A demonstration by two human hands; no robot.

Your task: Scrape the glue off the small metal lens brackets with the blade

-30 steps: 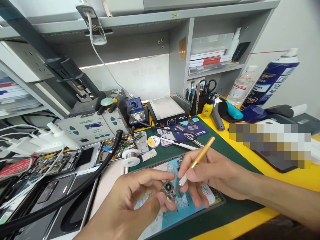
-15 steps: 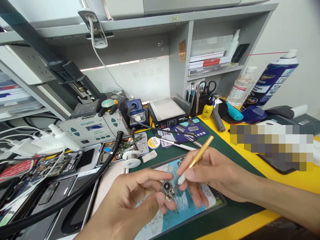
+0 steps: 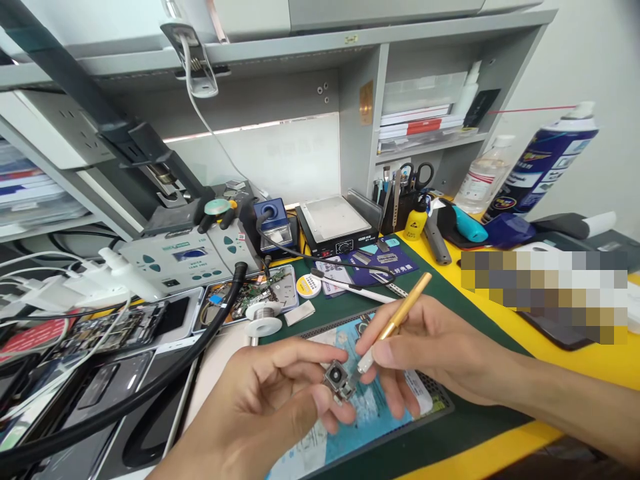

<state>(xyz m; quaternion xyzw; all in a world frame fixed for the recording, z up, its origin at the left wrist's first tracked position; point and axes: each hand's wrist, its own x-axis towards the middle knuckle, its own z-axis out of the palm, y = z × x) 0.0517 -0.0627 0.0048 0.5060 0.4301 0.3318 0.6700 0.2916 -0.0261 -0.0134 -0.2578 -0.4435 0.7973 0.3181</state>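
Between the thumb and fingers of my left hand (image 3: pixel 285 387) is a small camera module (image 3: pixel 336 377), a square metal-framed part with a dark round lens facing up. My right hand (image 3: pixel 420 347) grips a gold-handled craft knife (image 3: pixel 404 310) like a pen, its silver collar pointing down and left. The thin blade's tip is close to the module's right edge; whether it touches I cannot tell. Both hands are above a blue-and-white printed mat (image 3: pixel 370 417) with a perforated dark border.
A solder spool (image 3: pixel 263 321) and a tray of circuit boards (image 3: pixel 257 293) sit left of the mat. A thick black hose (image 3: pixel 200 353) crosses the left side over several phones. Behind are a hot plate (image 3: pixel 333 223) and a rework station (image 3: pixel 187 257); a spray can (image 3: pixel 543 163) stands right.
The camera module has turned slightly and shifted a little to the right in my left fingers. The knife has moved slightly with it, staying near its right edge.
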